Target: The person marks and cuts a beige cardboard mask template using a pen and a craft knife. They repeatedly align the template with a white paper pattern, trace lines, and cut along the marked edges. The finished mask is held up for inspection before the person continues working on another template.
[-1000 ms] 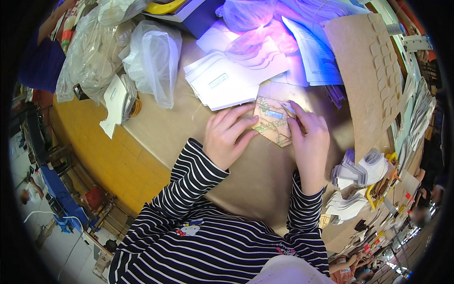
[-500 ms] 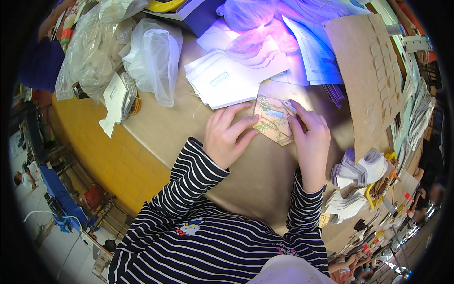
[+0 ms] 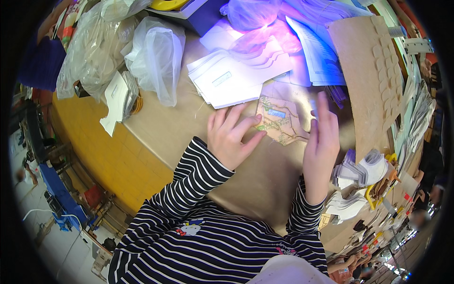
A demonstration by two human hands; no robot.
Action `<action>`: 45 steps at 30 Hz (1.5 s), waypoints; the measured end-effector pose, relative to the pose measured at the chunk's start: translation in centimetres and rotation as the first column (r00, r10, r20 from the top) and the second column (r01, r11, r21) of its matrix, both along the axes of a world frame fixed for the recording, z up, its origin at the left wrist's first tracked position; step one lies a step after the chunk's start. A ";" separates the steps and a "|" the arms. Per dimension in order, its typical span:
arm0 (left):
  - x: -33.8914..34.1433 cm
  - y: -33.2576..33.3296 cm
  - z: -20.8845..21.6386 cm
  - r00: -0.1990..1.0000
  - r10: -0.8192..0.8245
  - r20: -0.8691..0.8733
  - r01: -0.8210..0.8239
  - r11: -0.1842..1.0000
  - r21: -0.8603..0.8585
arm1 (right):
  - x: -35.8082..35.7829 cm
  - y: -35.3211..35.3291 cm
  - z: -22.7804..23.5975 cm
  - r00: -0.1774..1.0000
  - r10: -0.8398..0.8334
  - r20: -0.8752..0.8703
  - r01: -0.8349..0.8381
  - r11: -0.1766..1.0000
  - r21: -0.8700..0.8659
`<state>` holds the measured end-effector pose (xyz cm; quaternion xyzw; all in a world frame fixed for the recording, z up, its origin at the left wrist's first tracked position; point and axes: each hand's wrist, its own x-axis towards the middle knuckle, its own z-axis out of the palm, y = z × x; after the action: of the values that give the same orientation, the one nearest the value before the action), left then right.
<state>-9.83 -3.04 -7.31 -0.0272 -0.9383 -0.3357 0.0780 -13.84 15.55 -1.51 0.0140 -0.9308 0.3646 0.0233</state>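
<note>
A flat tan template board (image 3: pixel 283 125) with green print, dark curved lines and a small pale label lies on the table. Its left edge is under the fingertips of my left hand (image 3: pixel 232 135), whose thumb and fingers are spread apart. My right hand (image 3: pixel 322 144) is off the board's right side, index finger stretched up and thumb below it. Beside those fingers shows a small bluish-white piece (image 3: pixel 313 108), apparently pinched there; its kind is too small to tell. Just beyond the board is a fanned stack of white cut pieces (image 3: pixel 236 80) with a label on top.
Clear plastic bags (image 3: pixel 156 61) and a smaller stack of cut pieces (image 3: pixel 116 102) are at the left. A brown cardboard sheet (image 3: pixel 366 71) stands at the right, near more cut pieces (image 3: pixel 373 165). Blue-violet light falls on papers and bags (image 3: pixel 255 14) at the back.
My right hand has moved right, away from the board, and the small pale piece has moved with it. The left hand stays at the board's left edge, its thumb slightly farther from the index finger.
</note>
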 end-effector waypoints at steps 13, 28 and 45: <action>-0.3 -0.3 0.3 0.999 -0.039 0.014 0.039 0.999 0.024 | 2.5 -0.2 -3.3 1.000 -0.006 0.006 0.008 0.518 -0.855; -0.3 -0.3 0.3 0.999 -0.032 0.011 0.031 0.999 0.024 | 1.9 -2.5 -5.5 0.997 0.052 -0.062 -0.078 0.818 -0.570; -0.3 -0.3 0.4 0.999 -0.033 0.011 0.033 0.999 0.026 | 2.0 -4.1 -4.4 0.943 0.237 -0.232 -0.269 0.956 -0.119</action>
<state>-10.11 -3.32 -6.95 -0.0397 -0.9339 -0.3490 0.0673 -11.81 11.50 -5.92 0.1711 -0.8833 0.4295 0.0777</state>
